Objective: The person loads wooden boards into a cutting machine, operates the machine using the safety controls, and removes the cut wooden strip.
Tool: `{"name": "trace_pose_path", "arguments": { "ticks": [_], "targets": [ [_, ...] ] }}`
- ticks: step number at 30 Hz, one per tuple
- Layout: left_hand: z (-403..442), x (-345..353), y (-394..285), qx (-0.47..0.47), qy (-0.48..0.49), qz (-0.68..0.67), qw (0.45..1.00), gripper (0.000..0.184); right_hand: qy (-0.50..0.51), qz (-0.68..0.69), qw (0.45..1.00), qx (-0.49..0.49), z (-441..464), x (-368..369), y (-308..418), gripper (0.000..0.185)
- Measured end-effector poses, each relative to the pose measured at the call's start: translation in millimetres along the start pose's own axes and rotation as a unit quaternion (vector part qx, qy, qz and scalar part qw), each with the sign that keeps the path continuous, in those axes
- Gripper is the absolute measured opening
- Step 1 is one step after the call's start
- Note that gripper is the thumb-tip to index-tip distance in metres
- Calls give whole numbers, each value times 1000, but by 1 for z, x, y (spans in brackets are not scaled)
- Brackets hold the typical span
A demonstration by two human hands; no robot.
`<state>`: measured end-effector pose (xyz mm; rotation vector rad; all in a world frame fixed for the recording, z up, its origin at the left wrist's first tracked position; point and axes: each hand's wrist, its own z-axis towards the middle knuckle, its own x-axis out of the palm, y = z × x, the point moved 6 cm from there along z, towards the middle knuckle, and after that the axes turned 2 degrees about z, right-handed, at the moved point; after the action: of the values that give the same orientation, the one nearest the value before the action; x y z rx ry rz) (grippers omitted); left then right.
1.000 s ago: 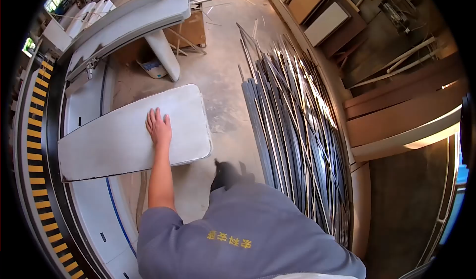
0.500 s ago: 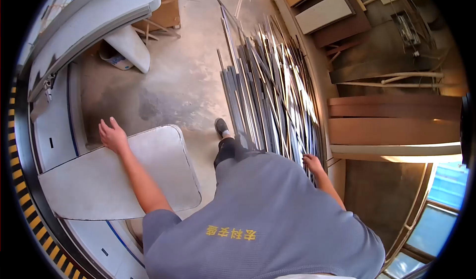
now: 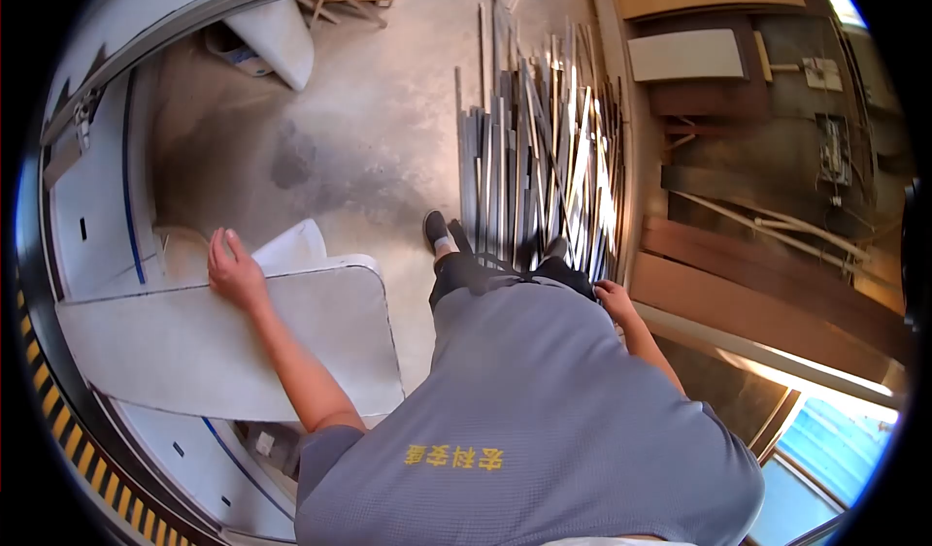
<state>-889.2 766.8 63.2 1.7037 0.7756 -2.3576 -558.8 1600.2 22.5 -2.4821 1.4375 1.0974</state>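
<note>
Around us the concrete floor point(image 3: 359, 138) spreads widest, and on it, ahead and to the right, lies a long heap of metal strips point(image 3: 495, 172), mostly lengthwise, some crossing. On our left the pale, dark-edged tabletop point(image 3: 194, 347) juts out beside us, its rounded corner near our body; this is the thing closest to our working hand. Just past its far edge a smaller white panel point(image 3: 296, 243) shows in part (what holds it up is hidden). Our left hand point(image 3: 236, 272) overlaps that far edge, fingers loosely parted and slightly bent, with nothing visible between them; whether it presses down or hangs just above, we cannot tell. Our right hand point(image 3: 614, 301) is low beside the hip, fingers curled, and we cannot tell whether they hold anything. As for progress, we judge only that the left hand has reached the edge; no lifting shows, and how much is left stays unclear.
</note>
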Motion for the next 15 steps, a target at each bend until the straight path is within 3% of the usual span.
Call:
{"name": "trace_pose_path", "arguments": {
  "ticks": [2, 5, 7, 9, 11, 13, 14, 15],
  "targets": [
    [0, -1, 0, -9, 9, 20, 1000, 36, 4, -49, 999, -8, 16, 2, 24, 40],
    [-3, 3, 6, -36, 37, 49, 997, 32, 40, 1, 999, -31, 65, -9, 35, 40],
    [0, -4, -1, -56, 56, 55, 995, 30, 50, -57, 995, -61, 82, -27, 86, 41],
    [5, -11, -3, -52, 49, 53, 996, 28, 81, -57, 995, 5, 105, -37, 128, 38],
    [5, -12, -3, -54, 50, 52, 996, 26, 114, -70, 991, 10, 142, -35, 174, 36],
    [10, -16, -2, -67, 47, 55, 995, 24, 139, -129, 976, -106, 197, -31, 229, 37],
    [11, -20, -5, -72, 40, 55, 995, 22, 150, -147, 970, -119, 208, -31, 281, 38],
    [14, -24, -9, -78, 31, 57, 995, 21, 169, -137, 955, -203, 228, -24, 334, 38]
  ]
}}
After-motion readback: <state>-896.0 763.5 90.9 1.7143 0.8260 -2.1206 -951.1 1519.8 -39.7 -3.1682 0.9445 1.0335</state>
